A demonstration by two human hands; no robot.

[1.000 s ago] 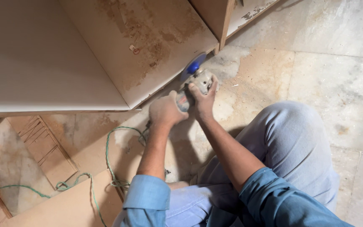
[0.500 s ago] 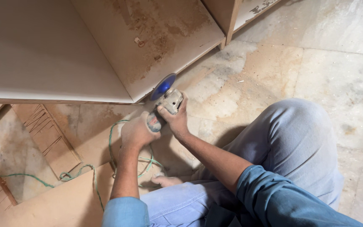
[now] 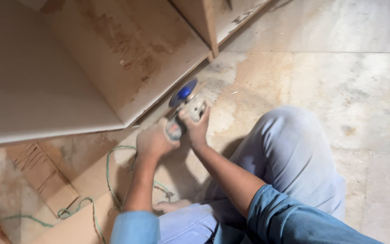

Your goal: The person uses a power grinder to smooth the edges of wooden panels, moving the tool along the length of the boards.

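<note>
A person sits on the stone floor point(image 3: 339, 77) and holds a small angle grinder point(image 3: 187, 108) with both hands. The left hand point(image 3: 154, 141) wraps around the back end of the grinder, and its fingers are clenched tight on the handle. The right hand point(image 3: 198, 126) grips the front part of the tool from the side, with its fingers closed around the grey body. The grinder has a round blue disc point(image 3: 183, 92) at its tip. The disc is right at the bottom edge of a big wooden cabinet point(image 3: 91, 68), down low near the floor; the picture is a bit blurry, so you cannot tell if they touch. A green cord point(image 3: 109, 167) runs in loops across the floor under the left arm. A flat piece of wood with lines on it point(image 3: 41, 174) lies on the floor to the left. The person wears a blue shirt and light blue trousers, with the right knee point(image 3: 290, 140) bent up.
</note>
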